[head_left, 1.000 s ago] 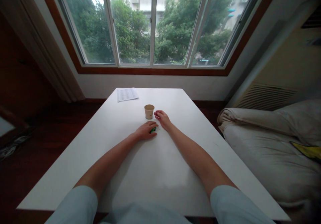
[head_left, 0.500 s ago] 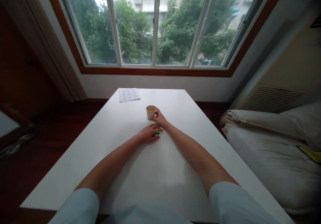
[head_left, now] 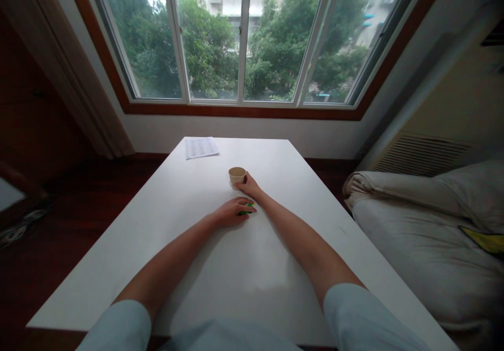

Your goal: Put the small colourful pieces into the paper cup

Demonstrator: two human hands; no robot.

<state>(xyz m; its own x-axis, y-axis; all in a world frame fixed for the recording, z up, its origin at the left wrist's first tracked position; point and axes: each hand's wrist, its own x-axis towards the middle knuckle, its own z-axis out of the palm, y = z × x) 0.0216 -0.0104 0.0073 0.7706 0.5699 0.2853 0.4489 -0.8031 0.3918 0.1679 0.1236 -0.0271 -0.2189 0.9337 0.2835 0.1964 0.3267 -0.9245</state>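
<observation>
A beige cup (head_left: 237,176) stands upright near the middle of the white table (head_left: 244,267), its open top facing up. My right hand (head_left: 250,187) grips the cup from its right side, near the lower part. Closer to me and a little left, my left hand (head_left: 233,212) lies low over the table with its fingers around a small green object (head_left: 247,209). Fingers cover much of that object, so its full shape is hidden.
Printed papers (head_left: 201,147) lie at the table's far left corner. Beyond the table is a wide window with a brown frame (head_left: 236,110). A bed or sofa with pale covers (head_left: 409,235) stands on the right. A curtain (head_left: 66,67) hangs on the left.
The cup now appears slightly lower in the view, with my right hand still on it. My left hand's fingers have closed more around the green object. The view has shifted slightly.
</observation>
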